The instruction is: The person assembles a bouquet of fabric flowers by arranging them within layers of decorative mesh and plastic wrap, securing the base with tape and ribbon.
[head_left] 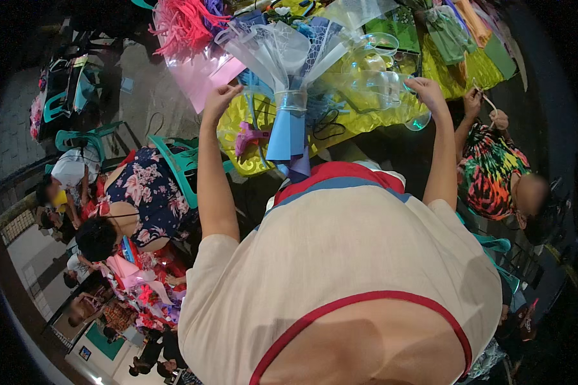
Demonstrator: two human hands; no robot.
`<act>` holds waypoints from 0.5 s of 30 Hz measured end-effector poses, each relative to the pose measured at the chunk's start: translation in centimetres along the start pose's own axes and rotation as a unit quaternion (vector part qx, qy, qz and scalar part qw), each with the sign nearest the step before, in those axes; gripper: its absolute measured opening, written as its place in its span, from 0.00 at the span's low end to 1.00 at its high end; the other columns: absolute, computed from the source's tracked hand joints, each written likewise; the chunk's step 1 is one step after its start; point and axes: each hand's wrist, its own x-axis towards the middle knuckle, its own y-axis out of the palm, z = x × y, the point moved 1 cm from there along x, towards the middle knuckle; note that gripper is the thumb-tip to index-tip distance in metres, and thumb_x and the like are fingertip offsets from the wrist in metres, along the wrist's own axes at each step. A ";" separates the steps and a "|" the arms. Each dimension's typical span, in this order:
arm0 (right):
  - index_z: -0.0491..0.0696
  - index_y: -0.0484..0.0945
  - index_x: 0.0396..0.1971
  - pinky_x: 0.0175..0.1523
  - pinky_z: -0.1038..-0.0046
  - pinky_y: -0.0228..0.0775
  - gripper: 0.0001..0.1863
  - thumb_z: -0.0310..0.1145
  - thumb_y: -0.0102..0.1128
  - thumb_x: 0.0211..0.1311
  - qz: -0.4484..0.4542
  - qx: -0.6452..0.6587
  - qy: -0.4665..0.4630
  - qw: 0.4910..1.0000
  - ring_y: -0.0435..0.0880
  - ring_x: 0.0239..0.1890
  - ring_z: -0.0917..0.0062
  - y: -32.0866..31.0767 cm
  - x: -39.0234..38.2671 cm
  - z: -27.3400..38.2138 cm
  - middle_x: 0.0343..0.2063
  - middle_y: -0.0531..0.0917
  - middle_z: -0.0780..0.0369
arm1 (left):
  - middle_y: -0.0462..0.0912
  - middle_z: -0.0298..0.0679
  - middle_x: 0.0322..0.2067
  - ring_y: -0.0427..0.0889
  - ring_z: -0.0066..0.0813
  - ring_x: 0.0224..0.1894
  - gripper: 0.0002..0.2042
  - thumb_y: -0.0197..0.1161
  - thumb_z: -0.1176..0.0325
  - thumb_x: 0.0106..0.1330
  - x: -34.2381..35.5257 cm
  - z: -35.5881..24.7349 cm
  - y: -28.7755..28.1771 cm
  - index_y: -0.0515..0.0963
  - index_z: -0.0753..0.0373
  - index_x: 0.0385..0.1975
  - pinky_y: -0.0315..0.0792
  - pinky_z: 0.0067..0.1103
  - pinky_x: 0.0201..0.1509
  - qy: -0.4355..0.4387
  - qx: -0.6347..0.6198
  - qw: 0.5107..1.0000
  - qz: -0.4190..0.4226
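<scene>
In the head view, a bouquet wrapper of white, patterned and blue paper (286,131), tied round its middle, lies on the yellow-covered table (257,167). My left hand (221,96) is pinched beside it at the pink paper's lower edge; what its fingertips hold is too small to make out. My right hand (424,93) pinches clear, shiny plastic (388,86) right of the bouquet. A pink glue gun (247,138) and light-blue fuzzy stems (327,106) lie beside the wrapper.
Pink fuzzy stems (186,32) and green sheets (392,29) crowd the back. A co-worker in a bright patterned top (494,167) handles a strand at the right. A person in a floral top (148,186) sits at the left, near green chairs (173,167) and other people.
</scene>
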 end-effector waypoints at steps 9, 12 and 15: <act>0.44 0.79 0.29 0.15 0.87 0.45 0.13 0.40 0.59 0.51 -0.002 0.143 0.082 0.986 0.54 0.09 0.92 -1.5 -0.2 0.0 0.09 0.61 0.75 | 0.72 0.26 0.19 0.68 0.13 0.22 0.10 0.65 0.64 0.49 -1.3 -0.4 -1.6 0.72 0.59 0.27 0.60 0.13 0.24 0.000 -0.203 0.979 0.027; 0.45 0.79 0.29 0.15 0.87 0.45 0.15 0.43 0.60 0.50 0.004 0.107 0.101 0.989 0.56 0.10 0.91 -1.5 -0.6 -0.7 0.09 0.63 0.73 | 0.73 0.27 0.21 0.70 0.14 0.24 0.13 0.66 0.70 0.48 -1.7 -0.5 -2.3 0.70 0.58 0.32 0.60 0.11 0.23 -0.024 -0.269 0.963 0.010; 0.45 0.79 0.30 0.16 0.88 0.47 0.15 0.43 0.59 0.51 -0.002 0.141 0.108 0.984 0.58 0.11 0.91 -1.2 -1.1 -0.3 0.12 0.68 0.72 | 0.75 0.30 0.25 0.69 0.14 0.24 0.13 0.63 0.71 0.51 -1.9 -0.9 -3.4 0.69 0.59 0.36 0.59 0.11 0.23 -0.011 -0.355 0.935 0.010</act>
